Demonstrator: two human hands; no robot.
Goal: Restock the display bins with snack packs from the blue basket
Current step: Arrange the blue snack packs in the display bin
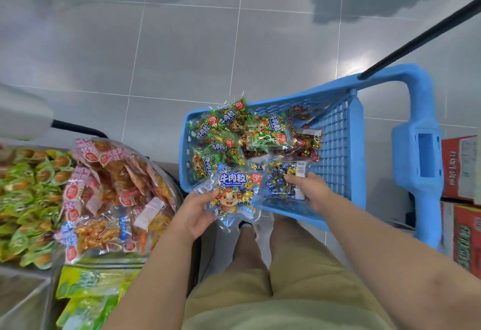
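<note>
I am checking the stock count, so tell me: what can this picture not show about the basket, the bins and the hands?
All head view.
- Pack count in the blue basket: green packs cover lower ones.
- The green snacks: pile cut off by the left edge.
- The red boxes: cut by the right edge, print blurred.
- Fingers of the right hand: hidden under the dark blue pack.
</note>
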